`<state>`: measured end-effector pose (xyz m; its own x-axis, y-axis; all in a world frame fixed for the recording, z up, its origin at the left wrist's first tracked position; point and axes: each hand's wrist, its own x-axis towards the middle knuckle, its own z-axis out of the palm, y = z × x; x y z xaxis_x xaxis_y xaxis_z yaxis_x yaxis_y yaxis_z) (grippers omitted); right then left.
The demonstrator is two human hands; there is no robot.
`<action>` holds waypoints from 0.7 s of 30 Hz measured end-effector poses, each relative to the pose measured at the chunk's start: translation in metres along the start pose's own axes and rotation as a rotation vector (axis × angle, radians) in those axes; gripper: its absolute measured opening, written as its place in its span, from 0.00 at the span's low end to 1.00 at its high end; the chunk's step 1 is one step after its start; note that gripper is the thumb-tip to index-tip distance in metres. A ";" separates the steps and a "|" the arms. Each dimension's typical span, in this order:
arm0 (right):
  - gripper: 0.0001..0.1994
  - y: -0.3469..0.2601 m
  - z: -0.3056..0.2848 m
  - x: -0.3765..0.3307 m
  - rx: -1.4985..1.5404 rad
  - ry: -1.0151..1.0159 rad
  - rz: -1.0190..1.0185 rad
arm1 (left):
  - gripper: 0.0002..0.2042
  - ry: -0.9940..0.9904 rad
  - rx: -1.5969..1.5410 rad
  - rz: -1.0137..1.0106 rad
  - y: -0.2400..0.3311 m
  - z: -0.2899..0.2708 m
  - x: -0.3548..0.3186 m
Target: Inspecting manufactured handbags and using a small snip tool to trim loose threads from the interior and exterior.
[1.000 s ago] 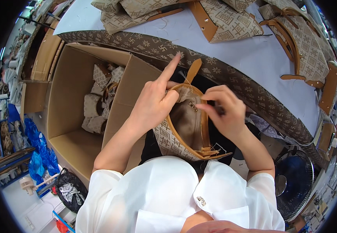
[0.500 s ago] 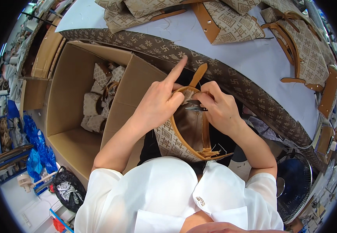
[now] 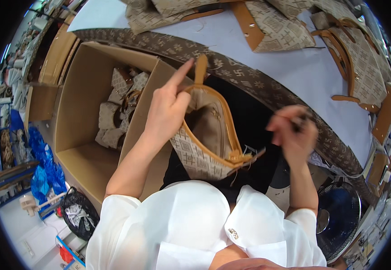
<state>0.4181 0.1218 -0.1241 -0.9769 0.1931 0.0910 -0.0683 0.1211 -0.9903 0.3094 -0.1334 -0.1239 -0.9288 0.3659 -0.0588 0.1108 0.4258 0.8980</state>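
Observation:
My left hand [image 3: 167, 110] grips the far left rim of a beige patterned bag [image 3: 200, 157], its index finger stretched out beside the upright tan strap tab [image 3: 200, 68]. The bag's mouth is open toward me, with a brown lining and a zipper [image 3: 221, 120] along the inside. At the near right end of the zipper, loose threads [image 3: 252, 152] stick out. Off to the right, apart from the bag, my right hand [image 3: 294, 132] is smeared by motion. Its fingers are curled round small dark thread snips [image 3: 300, 121], which show only as a blur.
A cardboard box [image 3: 87, 117] with several patterned pieces inside stands at the left. Beyond the bag, a table [image 3: 290, 78] with a brown patterned edge carries more patterned bags [image 3: 279, 29]. A black fan [image 3: 339, 216] is at the lower right, and a black plastic bag [image 3: 79, 216] at the lower left.
My right hand has pulled away from the bag's rim to the right, taking the snips along. My left hand and the bag have shifted a little left, and the bag's mouth shows wider.

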 end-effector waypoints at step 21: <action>0.11 0.056 0.045 -0.006 0.638 -0.205 -0.199 | 0.28 -0.709 -0.351 0.182 -0.024 0.029 0.038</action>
<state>0.4107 0.0838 -0.1845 -0.9478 0.0310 0.3174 -0.2937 -0.4730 -0.8307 0.2820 -0.1058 -0.1601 -0.4490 0.8918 -0.0550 0.0124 0.0677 0.9976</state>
